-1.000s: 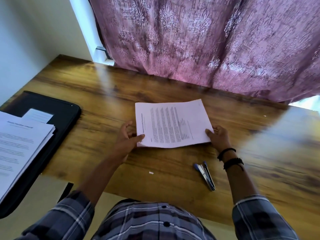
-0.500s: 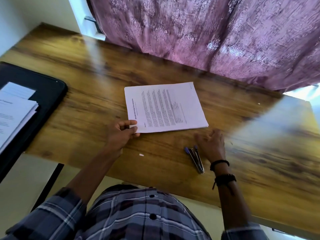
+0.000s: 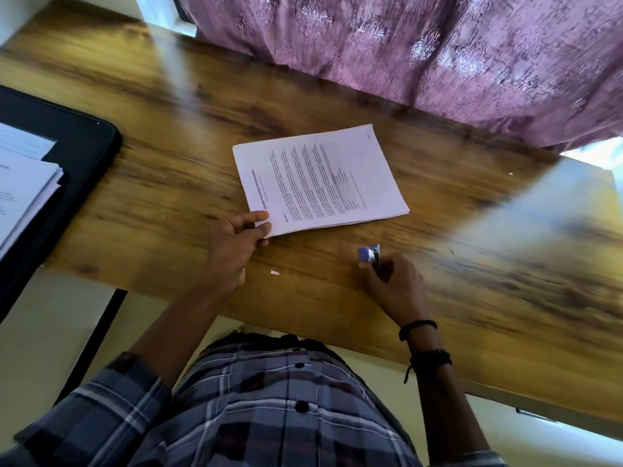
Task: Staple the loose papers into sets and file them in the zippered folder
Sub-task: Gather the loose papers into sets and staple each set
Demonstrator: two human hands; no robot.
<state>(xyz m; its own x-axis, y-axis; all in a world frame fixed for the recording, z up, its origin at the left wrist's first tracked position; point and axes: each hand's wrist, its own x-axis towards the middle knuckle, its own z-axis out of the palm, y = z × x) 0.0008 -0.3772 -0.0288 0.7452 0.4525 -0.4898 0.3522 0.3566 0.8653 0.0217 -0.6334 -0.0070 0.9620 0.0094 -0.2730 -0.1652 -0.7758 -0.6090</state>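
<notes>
A single wide-angle camera on my head looks forward and steeply down, close over the wooden desk (image 3: 168, 156), framing my left hand (image 3: 236, 251) and right hand (image 3: 394, 284) at centre, my shirt (image 3: 269, 406) below, the curtain (image 3: 438, 62) above.

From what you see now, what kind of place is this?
Probably a home desk by a window: a wood-grain tabletop, a patterned purple curtain behind it, and a black zippered folder holding printed white papers.

Wooden table (image 3: 175, 106) with paper set (image 3: 320, 180), black folder (image 3: 84, 146), small white scrap (image 3: 274, 272)
</notes>
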